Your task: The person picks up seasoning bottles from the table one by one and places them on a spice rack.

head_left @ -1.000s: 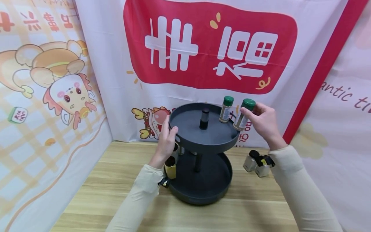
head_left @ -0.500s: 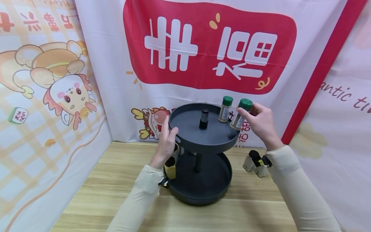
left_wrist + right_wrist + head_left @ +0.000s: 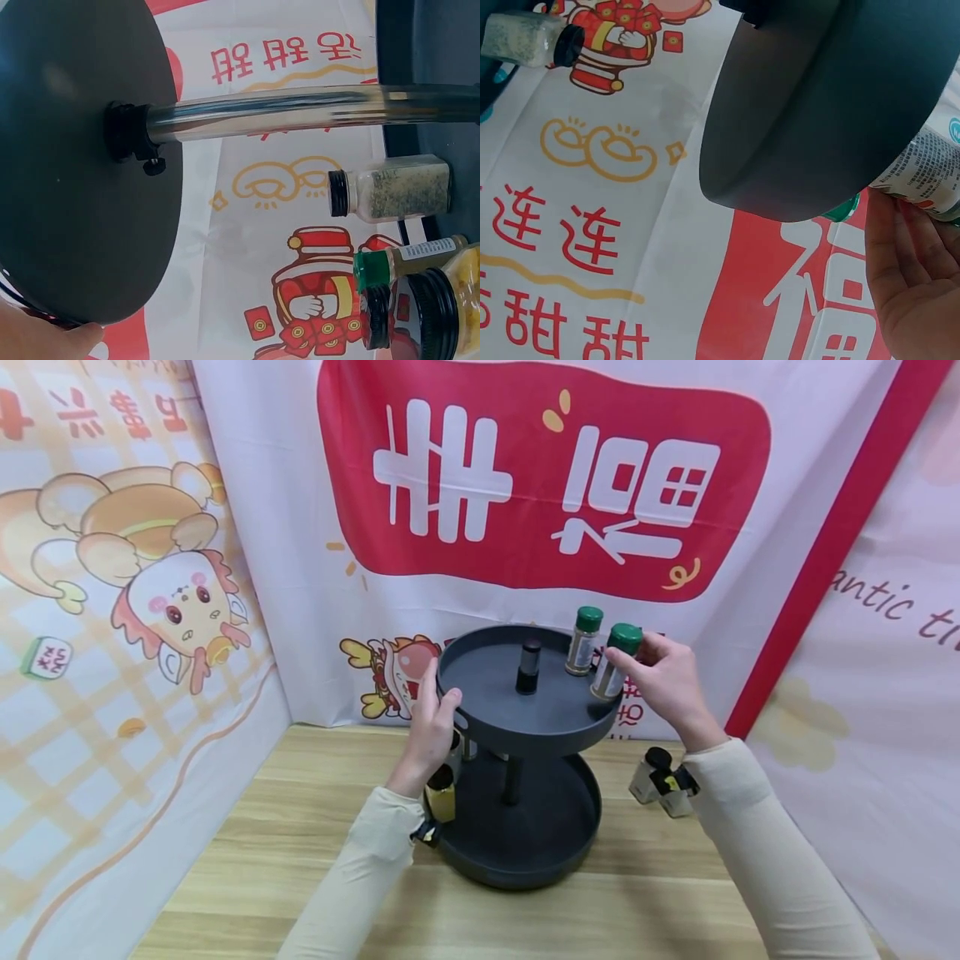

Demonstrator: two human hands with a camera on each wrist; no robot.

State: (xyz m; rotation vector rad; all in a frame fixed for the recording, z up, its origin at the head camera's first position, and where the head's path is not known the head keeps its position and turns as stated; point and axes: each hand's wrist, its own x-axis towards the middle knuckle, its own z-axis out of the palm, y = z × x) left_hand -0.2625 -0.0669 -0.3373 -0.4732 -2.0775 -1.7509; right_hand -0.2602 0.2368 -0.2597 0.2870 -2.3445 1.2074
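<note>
A dark grey two-tier round rack [image 3: 521, 862] stands on the table. My left hand [image 3: 427, 739] holds the left rim of its upper tray, thumb near a handle slot. My right hand [image 3: 670, 681] pinches a green-capped spice jar [image 3: 609, 679] at the upper tray's right edge. Its base is low inside the rim; I cannot tell if it touches the tray. Just left of it another green-capped spice jar [image 3: 583, 643] stands upright. In the right wrist view the held jar's label [image 3: 922, 172] shows, partly behind the tray.
Several jars stand at the left of the lower tray, among them a yellow-filled jar [image 3: 441, 795] and a clear black-capped jar [image 3: 405, 187]. Two black-capped jars [image 3: 647, 777] are on the table at right, partly behind my wrist. A centre post [image 3: 528, 668] rises from the upper tray.
My right hand has moved left and slightly down, bringing the pinched spice jar inward over the tray and closer to the other green-capped one. The left hand keeps its place.
</note>
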